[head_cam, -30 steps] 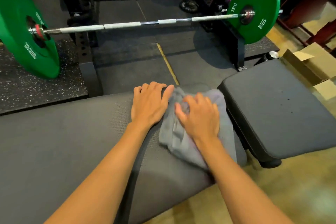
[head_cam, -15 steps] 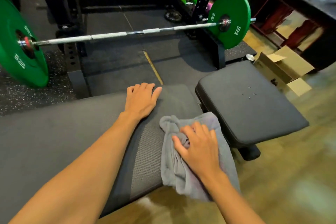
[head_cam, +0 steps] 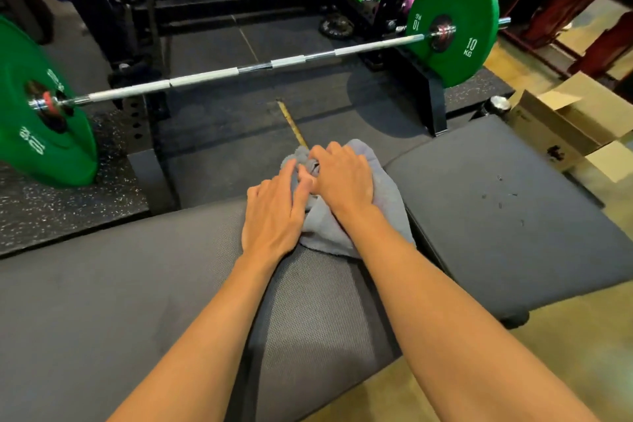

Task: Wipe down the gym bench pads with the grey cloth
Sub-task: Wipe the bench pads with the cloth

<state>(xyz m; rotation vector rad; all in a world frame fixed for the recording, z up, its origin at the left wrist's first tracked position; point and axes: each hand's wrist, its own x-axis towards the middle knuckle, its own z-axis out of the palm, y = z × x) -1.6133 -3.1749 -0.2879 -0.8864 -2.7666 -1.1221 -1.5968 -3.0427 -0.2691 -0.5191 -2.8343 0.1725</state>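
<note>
My right hand (head_cam: 342, 178) lies on the grey cloth (head_cam: 387, 202), fingers curled into its bunched folds, and presses it onto the far edge of the back pad (head_cam: 120, 284), at the end beside the seat pad (head_cam: 496, 216). My left hand (head_cam: 274, 212) rests flat and open on the back pad, its fingertips touching the cloth. Beyond the back pad lies a barbell (head_cam: 239, 70) with green 10 kg plates.

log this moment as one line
step: wipe pad | right hand: grips bunched cloth at far edge | left hand: flat on pad, fingers touching cloth
</note>
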